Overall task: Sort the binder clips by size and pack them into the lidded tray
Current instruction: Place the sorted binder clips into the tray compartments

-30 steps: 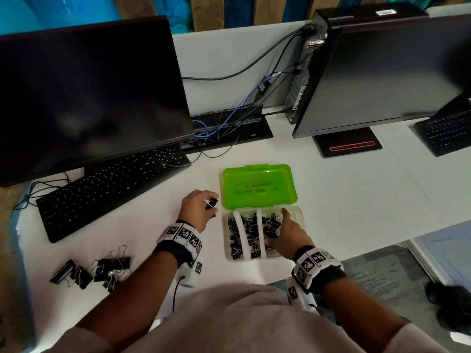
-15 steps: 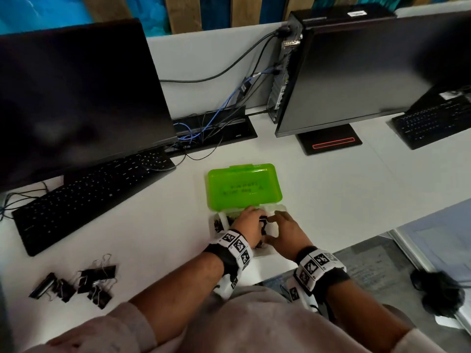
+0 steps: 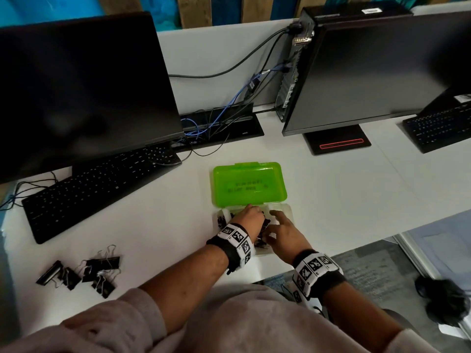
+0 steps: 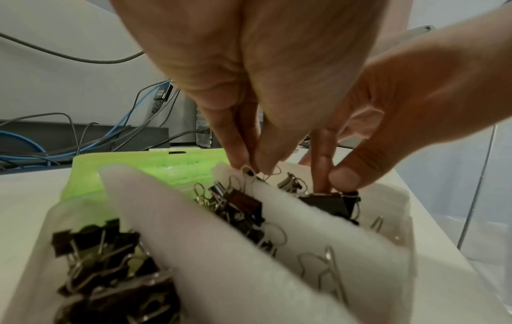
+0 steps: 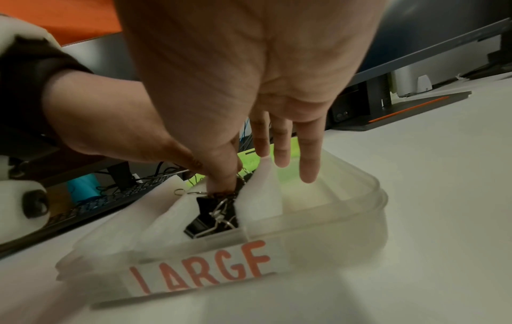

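A clear tray (image 3: pixel 290 212) with its green lid (image 3: pixel 248 184) folded back lies near the table's front edge. White dividers (image 4: pixel 194 230) split it into compartments holding black binder clips (image 4: pixel 94 247). My left hand (image 3: pixel 248 219) reaches into the middle compartment and pinches the wire handle of a small clip (image 4: pixel 248 173). Beside it, my right hand (image 3: pixel 283 233) has thumb and forefinger on a larger black clip (image 5: pixel 216 214); its other fingers are stretched out. That compartment carries a label reading LARGE (image 5: pixel 199 271).
Several loose black clips (image 3: pixel 81 273) lie on the white table at the left front. A keyboard (image 3: pixel 96 184) and monitor (image 3: pixel 84 85) stand behind them. Cables (image 3: pixel 216 123), a computer tower (image 3: pixel 300 59) and a second monitor (image 3: pixel 369 72) fill the back.
My left hand came from the table left of the tray, carrying a small clip, to over the tray's middle compartment. The right hand stayed in the tray.
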Motion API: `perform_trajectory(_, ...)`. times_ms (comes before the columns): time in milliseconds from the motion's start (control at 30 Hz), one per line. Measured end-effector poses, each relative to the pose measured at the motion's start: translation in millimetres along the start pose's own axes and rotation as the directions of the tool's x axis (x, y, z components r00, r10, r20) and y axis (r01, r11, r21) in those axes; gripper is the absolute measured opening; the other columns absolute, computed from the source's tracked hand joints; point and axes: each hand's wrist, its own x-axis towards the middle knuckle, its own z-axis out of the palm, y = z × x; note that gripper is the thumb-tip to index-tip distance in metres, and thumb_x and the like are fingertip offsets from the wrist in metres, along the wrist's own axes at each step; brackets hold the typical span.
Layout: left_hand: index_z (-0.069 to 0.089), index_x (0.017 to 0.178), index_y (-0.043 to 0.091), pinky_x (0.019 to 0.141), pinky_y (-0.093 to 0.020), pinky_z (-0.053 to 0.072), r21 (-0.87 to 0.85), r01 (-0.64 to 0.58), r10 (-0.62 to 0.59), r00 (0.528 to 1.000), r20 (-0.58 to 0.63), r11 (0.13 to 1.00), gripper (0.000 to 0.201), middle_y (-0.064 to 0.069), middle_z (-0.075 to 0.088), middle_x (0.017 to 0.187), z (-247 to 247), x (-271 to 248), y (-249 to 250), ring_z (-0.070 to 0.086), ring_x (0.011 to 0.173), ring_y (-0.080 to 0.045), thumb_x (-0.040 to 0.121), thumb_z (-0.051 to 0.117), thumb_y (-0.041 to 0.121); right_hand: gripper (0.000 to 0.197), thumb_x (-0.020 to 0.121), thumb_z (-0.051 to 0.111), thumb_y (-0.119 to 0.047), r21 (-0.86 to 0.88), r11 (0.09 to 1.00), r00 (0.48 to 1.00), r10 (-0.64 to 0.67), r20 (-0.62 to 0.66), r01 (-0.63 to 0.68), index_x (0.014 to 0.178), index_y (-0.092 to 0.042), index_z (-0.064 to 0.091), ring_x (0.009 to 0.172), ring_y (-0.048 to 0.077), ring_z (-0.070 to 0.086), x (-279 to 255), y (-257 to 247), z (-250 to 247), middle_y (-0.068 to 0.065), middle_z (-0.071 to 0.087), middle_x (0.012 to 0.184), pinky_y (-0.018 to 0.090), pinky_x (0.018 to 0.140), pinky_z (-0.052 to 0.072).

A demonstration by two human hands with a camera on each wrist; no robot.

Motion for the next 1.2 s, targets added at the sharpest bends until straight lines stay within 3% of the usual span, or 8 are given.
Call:
perform_trajectory(233, 0.056, 0.117, -0.002, 0.093, -0.040, 0.044, -0.033, 0.030, -0.030, 1.000, 0.004, 0.999, 0.028, -0.019, 0.055, 0.124, -7.4, 0.8, 1.7, 0.054, 0.114, -0.035, 0.094, 0.040, 0.004, 0.022, 0.089, 0.053, -0.010, 0.009, 1.000, 0.999, -0.001, 0.049, 0.001, 0.101, -0.006, 0.071, 0.139, 0.023, 0.031, -3.3, -12.9, -6.3, 0.016, 0.053, 0.132, 0.028, 0.107, 0.033)
perform_trajectory(467, 0.061, 0.114, 0.006, 0.088, -0.029, 0.045, -0.202, -0.062, 0.049, 0.996, -0.068, 0.977, 0.028, -0.011, 0.057, 0.116, 0.3, -6.4, -11.5, 0.057, 0.106, -0.027, 0.087, 0.054, 0.002, 0.065, 0.077, 0.072, -0.015, 0.128, 0.979, 0.987, 0.162, -0.016, -0.158, 0.131, -0.004, 0.038, 0.118, 0.028, 0.050, -2.4, -7.9, -2.0, 0.012, 0.037, 0.135, 0.021, 0.093, 0.036)
perform_trajectory(600, 0.070, 0.105, 0.012, 0.094, -0.036, 0.043, -0.022, -0.150, 0.150, 0.989, -0.010, 0.988, 0.022, -0.007, 0.059, 0.114, 2.1, -16.3, -13.0, 0.047, 0.111, -0.025, 0.083, 0.065, 0.017, 0.067, 0.076, 0.073, -0.019, 0.131, 0.978, 0.986, 0.165, -0.016, -0.161, 0.131, -0.004, 0.038, 0.115, 0.031, 0.053, -3.1, -12.0, 4.8, 0.013, 0.040, 0.133, 0.033, 0.094, 0.043)
perform_trajectory(767, 0.072, 0.101, 0.025, 0.095, -0.038, 0.034, 0.108, -0.208, 0.203, 0.977, 0.060, 0.972, 0.023, -0.002, 0.063, 0.104, 9.1, -27.3, -4.0, 0.044, 0.106, -0.023, 0.089, 0.054, 0.031, 0.083, 0.071, 0.078, -0.026, 0.110, 0.984, 0.988, 0.129, 0.085, -0.138, 0.138, -0.005, 0.032, 0.127, 0.027, 0.044, 3.4, -9.4, -2.6, 0.014, 0.039, 0.138, 0.026, 0.102, 0.035)
perform_trajectory(867, 0.070, 0.102, 0.027, 0.092, -0.038, 0.037, -0.048, -0.186, 0.181, 0.979, -0.097, 0.981, 0.022, 0.000, 0.065, 0.105, 8.6, -37.0, -17.8, 0.047, 0.103, -0.024, 0.089, 0.053, 0.032, 0.083, 0.071, 0.078, -0.021, 0.059, 0.994, 0.991, 0.088, 0.103, -0.095, 0.139, -0.005, 0.032, 0.137, 0.027, 0.032, 9.0, -12.1, -17.8, 0.016, 0.032, 0.145, 0.027, 0.109, 0.028)
perform_trajectory(933, 0.068, 0.106, 0.024, 0.094, -0.037, 0.035, -0.172, -0.129, 0.083, 0.964, -0.253, 0.977, 0.023, 0.003, 0.064, 0.115, 5.9, -50.5, -40.1, 0.045, 0.108, -0.022, 0.093, 0.049, 0.028, 0.072, 0.074, 0.072, -0.012, 0.034, 0.999, 1.000, 0.018, 0.003, -0.018, 0.137, -0.006, 0.038, 0.132, 0.031, 0.040, 16.2, -25.6, -27.5, 0.016, 0.032, 0.145, 0.031, 0.105, 0.035)
perform_trajectory(1067, 0.067, 0.107, 0.029, 0.095, -0.038, 0.039, -0.304, 0.126, -0.262, 0.846, -0.464, 0.944, 0.024, 0.009, 0.059, 0.121, 9.4, -98.1, -108.7, 0.043, 0.114, -0.017, 0.091, 0.051, 0.021, 0.050, 0.079, 0.065, -0.008, -0.020, 0.980, 0.975, -0.197, -0.103, 0.196, 0.127, -0.010, 0.050, 0.117, 0.033, 0.052, 41.3, -77.9, -17.0, 0.014, 0.049, 0.131, 0.035, 0.099, 0.042)
perform_trajectory(1200, 0.058, 0.120, 0.028, 0.100, -0.036, 0.039, -0.419, 0.414, -0.589, 0.586, -0.557, 0.808, 0.042, 0.007, 0.049, 0.134, 16.3, -171.8, -177.5, 0.039, 0.124, -0.019, 0.086, 0.052, 0.005, 0.043, 0.084, 0.058, -0.014, -0.071, 0.915, 0.911, -0.382, 0.158, 0.396, 0.126, -0.017, 0.050, 0.119, 0.027, 0.052, 65.6, -145.3, 29.8, 0.007, 0.050, 0.130, 0.031, 0.099, 0.041)
